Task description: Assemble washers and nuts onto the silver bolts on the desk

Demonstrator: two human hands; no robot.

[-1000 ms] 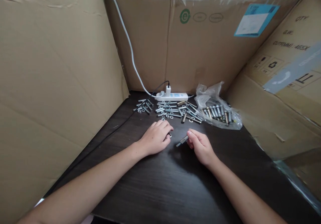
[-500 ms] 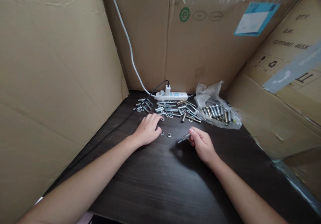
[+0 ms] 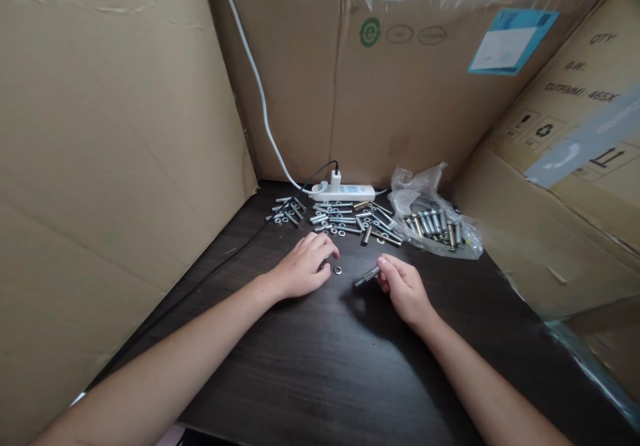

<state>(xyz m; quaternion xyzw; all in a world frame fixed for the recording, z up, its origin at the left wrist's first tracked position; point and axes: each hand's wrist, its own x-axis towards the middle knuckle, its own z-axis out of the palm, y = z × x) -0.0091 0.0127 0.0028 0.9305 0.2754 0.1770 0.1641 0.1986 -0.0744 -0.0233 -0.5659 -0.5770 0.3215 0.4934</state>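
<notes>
My right hand (image 3: 404,289) grips a small metal bolt (image 3: 367,276) that points left, just above the dark table (image 3: 350,366). My left hand (image 3: 305,266) lies palm down on the table with curled fingers, its fingertips over one small washer that is mostly hidden. A second washer (image 3: 338,270) lies free on the table between the two hands. Behind the hands lies a spread of loose bolts, sleeves and washers (image 3: 345,219).
A clear plastic bag (image 3: 430,219) with several bolts lies at the back right. A white power strip (image 3: 345,191) with a plugged charger and a white cable sits against the back cardboard wall (image 3: 400,99). Cardboard walls close in left and right. A black cable (image 3: 210,276) runs along the left.
My left hand reached back toward the pile, left two washers on the table, then came forward again onto the left washer. My right hand with the bolt barely moved.
</notes>
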